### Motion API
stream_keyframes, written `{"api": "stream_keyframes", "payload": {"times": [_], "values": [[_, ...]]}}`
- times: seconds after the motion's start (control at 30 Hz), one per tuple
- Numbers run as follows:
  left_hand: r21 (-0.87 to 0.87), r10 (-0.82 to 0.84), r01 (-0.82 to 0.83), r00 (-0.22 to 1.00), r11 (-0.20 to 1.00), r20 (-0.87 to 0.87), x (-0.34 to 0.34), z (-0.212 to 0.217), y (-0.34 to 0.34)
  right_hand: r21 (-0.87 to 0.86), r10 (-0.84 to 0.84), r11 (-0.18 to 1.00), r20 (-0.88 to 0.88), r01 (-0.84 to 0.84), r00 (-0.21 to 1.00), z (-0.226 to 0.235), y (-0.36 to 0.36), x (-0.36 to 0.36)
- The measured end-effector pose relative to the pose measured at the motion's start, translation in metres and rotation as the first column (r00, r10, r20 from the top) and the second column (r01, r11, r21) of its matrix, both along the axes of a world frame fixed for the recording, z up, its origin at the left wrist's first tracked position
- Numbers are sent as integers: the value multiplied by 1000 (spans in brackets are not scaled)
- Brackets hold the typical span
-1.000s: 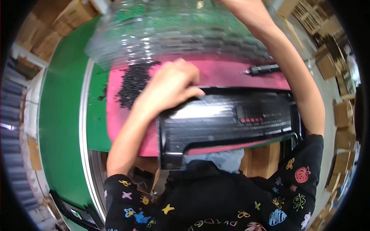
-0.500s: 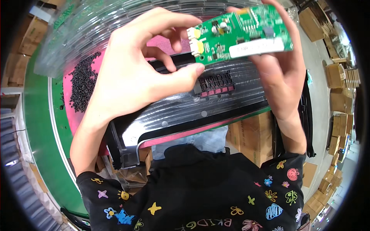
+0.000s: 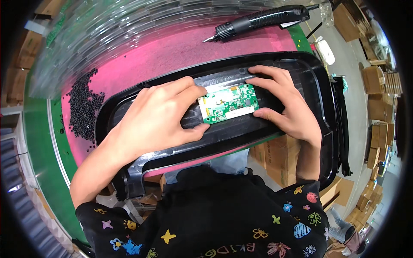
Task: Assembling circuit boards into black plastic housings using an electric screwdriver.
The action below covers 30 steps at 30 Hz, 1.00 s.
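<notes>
A green circuit board (image 3: pixel 234 103) lies low over the middle of a black plastic housing (image 3: pixel 185 139), where the display cutout showed earlier. White connectors line its left end, and a white label strip runs along its near edge. My left hand (image 3: pixel 161 109) grips the board's left end, forefinger at the far corner and thumb at the near one. At the opposite end, my right hand (image 3: pixel 288 103) has its thumb on the near corner and its fingers by the far corner. Whether the board touches the housing all round is hidden.
Beyond the housing, a black electric screwdriver (image 3: pixel 262 21) lies on the pink mat (image 3: pixel 150 64), tip to the left. Loose black screws (image 3: pixel 84 107) are heaped at the left. Stacked clear plastic trays (image 3: pixel 99 36) stand behind. Cardboard boxes (image 3: pixel 279 161) sit below the table edge.
Both hands have brought the board down and nearer, from above the far side onto the housing. The display cutout is now covered, and the screwdriver has come into sight.
</notes>
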<state>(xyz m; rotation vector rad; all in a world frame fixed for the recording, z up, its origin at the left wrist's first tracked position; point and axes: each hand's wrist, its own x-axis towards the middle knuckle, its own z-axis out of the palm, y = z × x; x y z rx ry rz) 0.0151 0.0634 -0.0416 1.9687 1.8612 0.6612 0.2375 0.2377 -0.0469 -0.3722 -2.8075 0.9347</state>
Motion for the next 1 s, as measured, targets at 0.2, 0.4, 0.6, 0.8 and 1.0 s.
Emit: {"api": "stream_keyframes", "payload": {"times": [0.2, 0.4, 0.6, 0.8, 1.0], "values": [[-21, 21, -22, 999, 1000, -25, 2, 1, -1, 17, -21, 1000, -7, 21, 1000, -2, -3, -1], [-15, 14, -14, 999, 1000, -36, 1, -1, -1, 55, -16, 998, -24, 18, 1000, -3, -4, -2], [2, -22, 23, 996, 1000, -81, -3, 1, -2, 62, -22, 998, 2, 22, 1000, -2, -5, -6], [77, 74, -63, 987, 995, -141, -11, 16, -13, -45, -72, 997, -22, 71, 997, 4, -11, -7], [260, 495, -439, 842, 860, -214, -96, 29, -58, -18, -440, 890, -294, 455, 849, 28, 11, 4]]}}
